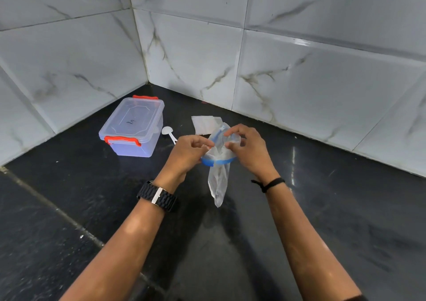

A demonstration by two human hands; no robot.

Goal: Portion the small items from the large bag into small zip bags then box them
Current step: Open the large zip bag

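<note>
A clear plastic zip bag [218,180] with a blue zip strip hangs above the black counter, its mouth pulled apart between my hands. My left hand [187,154] pinches the left side of the mouth. My right hand [247,149] pinches the right side. The bag's lower part droops toward me and looks nearly empty. A clear plastic box [133,127] with red clips and its lid on sits to the left. A small stack of flat zip bags [205,124] lies on the counter behind my hands.
A white plastic spoon [169,133] lies between the box and my left hand. Marble-patterned tiled walls [299,70] meet in a corner behind the box. The black counter [322,208] stretches right and toward me.
</note>
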